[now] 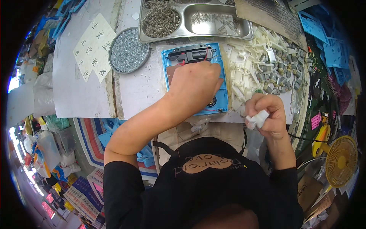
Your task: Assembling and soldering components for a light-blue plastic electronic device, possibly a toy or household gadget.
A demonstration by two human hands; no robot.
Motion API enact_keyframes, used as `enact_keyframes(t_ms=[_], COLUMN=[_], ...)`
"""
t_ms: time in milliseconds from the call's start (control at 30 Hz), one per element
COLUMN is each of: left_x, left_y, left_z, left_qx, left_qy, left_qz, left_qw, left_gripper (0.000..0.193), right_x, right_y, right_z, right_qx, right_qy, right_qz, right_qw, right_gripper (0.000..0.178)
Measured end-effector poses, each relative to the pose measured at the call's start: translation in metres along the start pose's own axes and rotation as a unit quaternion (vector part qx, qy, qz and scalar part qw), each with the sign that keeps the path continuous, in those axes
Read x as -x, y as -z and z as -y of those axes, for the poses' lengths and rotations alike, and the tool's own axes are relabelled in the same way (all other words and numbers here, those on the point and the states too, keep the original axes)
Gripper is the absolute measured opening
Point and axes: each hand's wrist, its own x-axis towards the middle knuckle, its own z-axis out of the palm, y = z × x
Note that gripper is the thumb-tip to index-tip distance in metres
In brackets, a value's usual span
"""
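A blue plastic housing (223, 89) lies flat on the worktable in front of me, with a black mechanism (196, 55) and thin red wires at its far end. My left hand (196, 82) is closed over the middle of the housing, knuckles up; its fingertips and anything in them are hidden. A round black part (212, 102) shows at the housing's near right. To the right, clear of the housing, my right hand (268, 114) is closed on a small white plastic part (257, 119), holding it between thumb and fingers above the table's front edge.
A steel compartment tray (198, 37) with small metal springs stands behind the housing. Left of it sits a round dish (110, 61) of small screws. White plastic parts (246, 51) and grey cylindrical parts (276, 78) are heaped at the right. A yellow fan (342, 161) stands at far right.
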Motion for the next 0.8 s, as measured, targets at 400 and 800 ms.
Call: enact_keyframes(t_ms=[400, 800], left_x=[0.013, 0.041], left_y=[-0.017, -0.018], left_z=[0.018, 0.029], left_qx=[0.101, 0.218], left_qy=[-0.016, 0.077], left_qz=[-0.135, -0.210], left_qw=[0.985, 0.950], left_gripper=[0.011, 0.010], right_x=[-0.045, -0.078], right_y=[0.008, -0.024], right_z=[0.037, 0.029], right_qx=[0.502, 0.758], right_qy=[0.042, 0.186], right_qz=[-0.047, 0.127], right_qw=[0.862, 0.612], right_gripper=[0.029, 0.038])
